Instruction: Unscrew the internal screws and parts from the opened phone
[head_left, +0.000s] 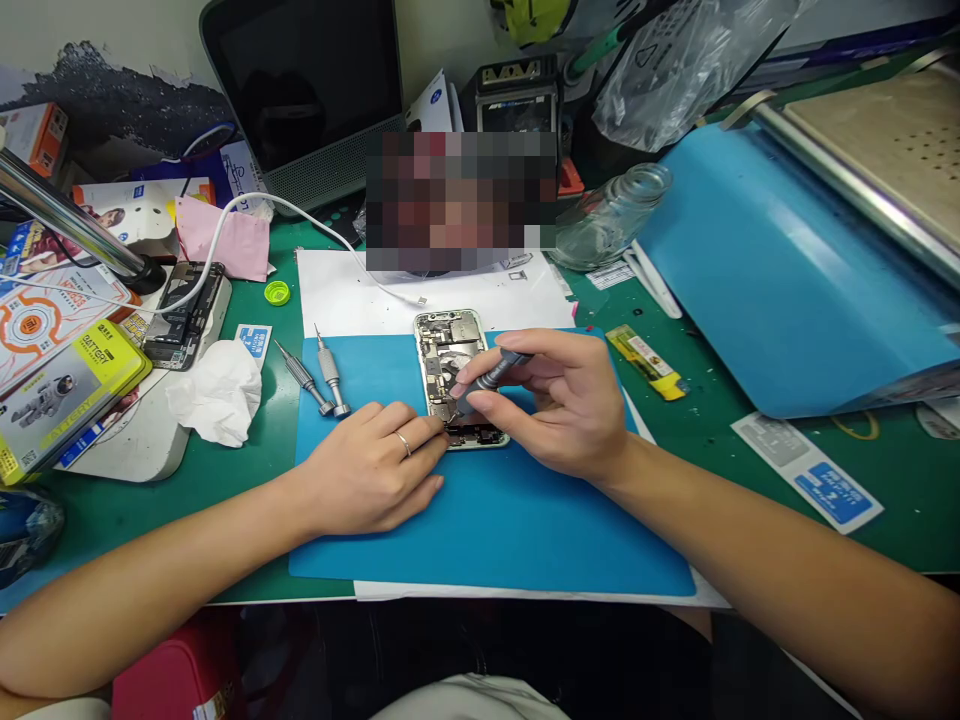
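An opened smartphone [444, 335] with its internal parts bare lies on the blue mat [480, 520]. My right hand [574, 400] grips a small grey screwdriver [491, 380] between thumb and fingers, tilted, with its tip end down over the lower part of the phone. The exact spot under the tip is hard to make out. My left hand [379, 465], with a ring on one finger, lies on the mat with bent fingers holding the phone's lower left edge. Two more screwdrivers [330, 370] lie side by side on the mat, left of the phone.
A white cable [300, 208] ends just above the phone. Left are a crumpled tissue [221, 392], another opened phone [184, 315] and a battery box [71, 400]. A glass jar [615, 215] lies behind; a yellow-black strip [646, 362] and a large blue sheet [795, 270] are right.
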